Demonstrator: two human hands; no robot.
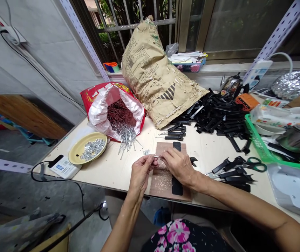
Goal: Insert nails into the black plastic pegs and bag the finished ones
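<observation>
Above the brown board (162,189), I see through the head camera a small metal piece (157,156) between the two hands, right at the fingertips. The left hand (142,168) pinches one end between thumb and finger; the right hand (176,164) has its fingers curled close at the other end, though I cannot tell whether they grip. Behind, the paper sack (147,66) carries print I read as "UN 2211", near a striped mark (167,92). Lettering on the red bag (90,95) and the white box (69,170) is too small for me to read.
</observation>
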